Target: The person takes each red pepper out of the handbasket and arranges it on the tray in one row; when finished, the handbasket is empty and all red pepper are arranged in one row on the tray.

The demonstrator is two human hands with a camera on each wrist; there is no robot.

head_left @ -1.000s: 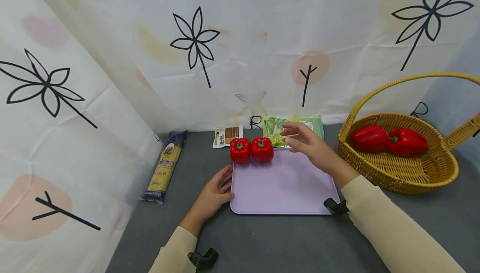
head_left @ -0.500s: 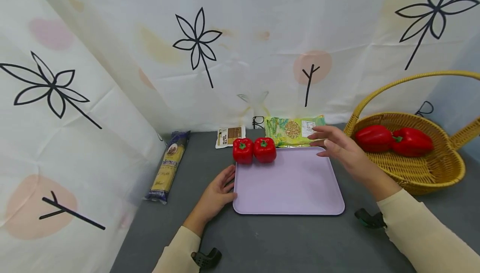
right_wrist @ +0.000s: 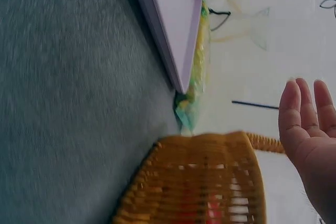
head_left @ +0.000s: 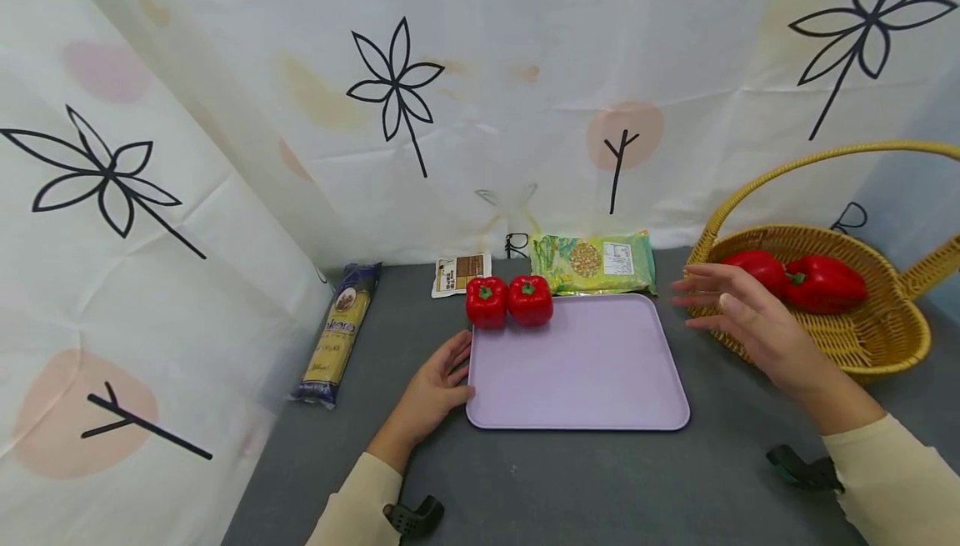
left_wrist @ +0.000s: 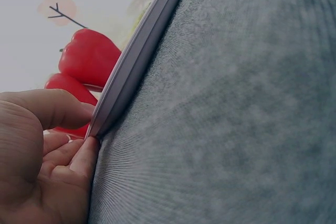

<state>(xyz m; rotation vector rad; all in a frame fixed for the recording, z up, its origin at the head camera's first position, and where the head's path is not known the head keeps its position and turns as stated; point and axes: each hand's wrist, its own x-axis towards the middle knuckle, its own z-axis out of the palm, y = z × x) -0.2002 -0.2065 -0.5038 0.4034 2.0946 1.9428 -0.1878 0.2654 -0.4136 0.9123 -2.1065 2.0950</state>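
Observation:
My left hand (head_left: 423, 396) is at the left edge of a lilac tray (head_left: 585, 379). Its thumb (left_wrist: 79, 111) lies on the rim near the front corner, and its fingertips meet the edge just below, pinching it. Two red bell peppers (head_left: 486, 303) stand side by side at the tray's back left corner. My right hand (head_left: 765, 329) hangs in the air at the left side of a yellow wicker basket (head_left: 847, 342), fingers spread and holding nothing. Two more red bell peppers (head_left: 825, 283) lie in the basket, one partly hidden behind that hand.
Behind the tray lie a green and yellow packet (head_left: 592, 264) and a small brown and white packet (head_left: 461, 274). To the left is a long pasta bag (head_left: 339, 333). A patterned curtain (head_left: 510, 112) closes off the table's back. The basket's tall handle (head_left: 825, 154) arches above it.
My right hand has moved from above the tray's back edge rightward to the basket, uncovering the green packet. My left hand stays at the tray's edge.

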